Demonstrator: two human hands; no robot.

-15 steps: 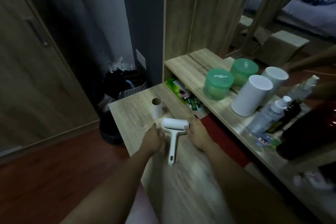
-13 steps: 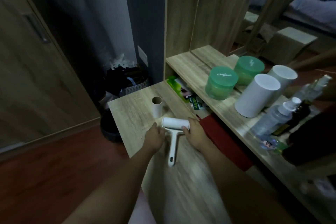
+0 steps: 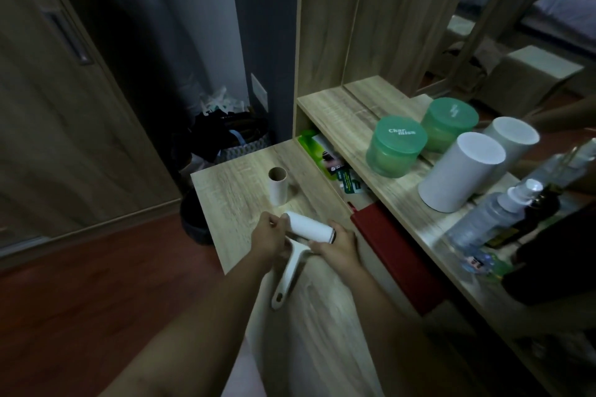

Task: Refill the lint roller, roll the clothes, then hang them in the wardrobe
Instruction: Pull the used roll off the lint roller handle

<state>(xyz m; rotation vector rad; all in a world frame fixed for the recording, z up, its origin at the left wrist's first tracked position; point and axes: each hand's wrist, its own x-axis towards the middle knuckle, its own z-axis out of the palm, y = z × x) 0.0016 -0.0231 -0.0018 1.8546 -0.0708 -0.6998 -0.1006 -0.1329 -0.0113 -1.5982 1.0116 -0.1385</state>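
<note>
Both forearms are cut off by the bottom edge at 6 o'clock. The fingertips of the left hand [image 3: 269, 242] and right hand [image 3: 338, 248] are partly hidden by the ends of the lint roller [image 3: 309, 232], which is gripped by both hands. At 3 o'clock a spray bottle [image 3: 493, 216] is smeared by blur and its label cannot be read. Beside it, a dark shape [image 3: 554, 267] is cut by the right edge and cannot be identified. At 12 o'clock from the roller, green packets [image 3: 325, 155] are partly hidden under the shelf [image 3: 338, 109]. At 9 o'clock, a dark bin [image 3: 193, 222] is half hidden behind the counter [image 3: 232, 190], whose near end is blurred.
</note>
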